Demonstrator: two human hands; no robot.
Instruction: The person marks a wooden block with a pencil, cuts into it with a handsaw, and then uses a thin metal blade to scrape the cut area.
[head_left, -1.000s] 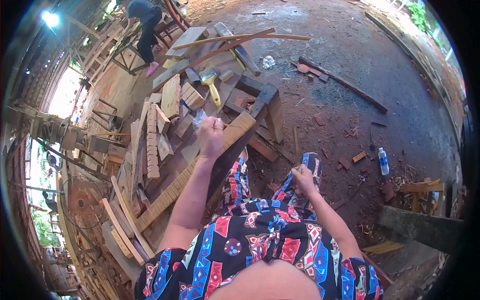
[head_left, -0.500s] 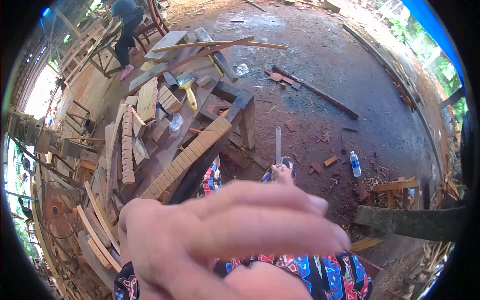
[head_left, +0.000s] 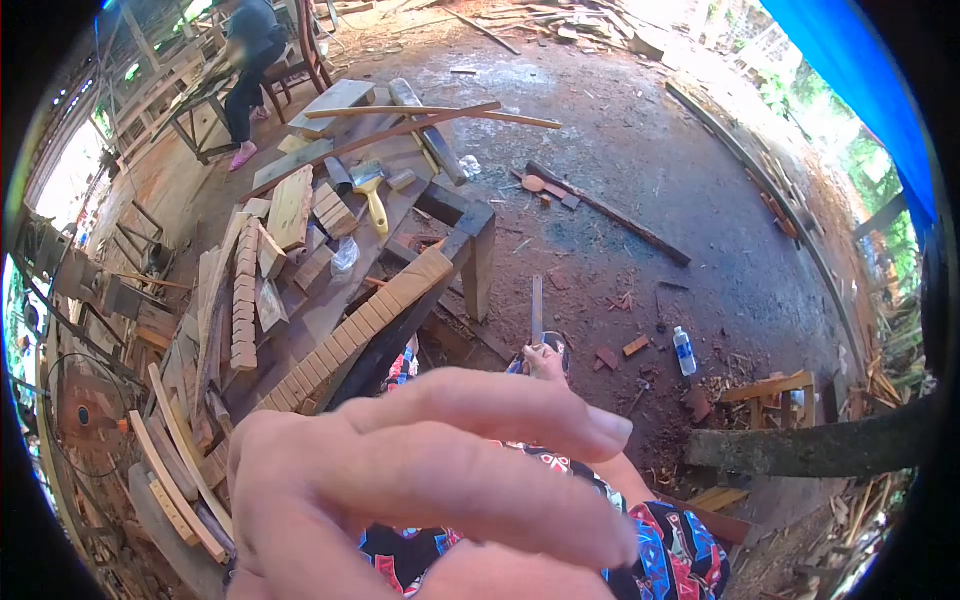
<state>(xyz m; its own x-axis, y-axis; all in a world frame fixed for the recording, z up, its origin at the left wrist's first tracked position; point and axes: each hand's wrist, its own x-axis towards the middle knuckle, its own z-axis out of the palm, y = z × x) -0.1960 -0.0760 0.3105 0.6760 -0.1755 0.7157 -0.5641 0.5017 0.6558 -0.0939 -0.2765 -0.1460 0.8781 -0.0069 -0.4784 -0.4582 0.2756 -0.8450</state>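
My left hand [head_left: 430, 480] fills the lower middle of the view, very close to the camera. Its back faces me, its fingers point right and are loosely bent with gaps between them, and nothing shows in it. Farther down, by my knee, my right hand [head_left: 545, 364] is closed around a steel ruler [head_left: 537, 310], which stands up from the fist. Left of that hand, a wooden strip with evenly spaced cross lines [head_left: 365, 330] lies along the workbench edge. Patterned shorts [head_left: 670, 555] cover my lap, partly hidden by my left hand.
The workbench [head_left: 405, 205] bears a paintbrush [head_left: 373, 195], a notched wooden strip [head_left: 245, 295], a clear plastic bag [head_left: 344, 257] and wood blocks. A water bottle [head_left: 684, 352] stands on the littered floor, near a dark beam [head_left: 800, 443]. A person [head_left: 252, 60] is at the far left.
My left hand's fingers have bent more and dipped slightly. The view has shifted, so the bench, ruler and bottle sit a little lower and more to the left. The ruler remains in my right hand.
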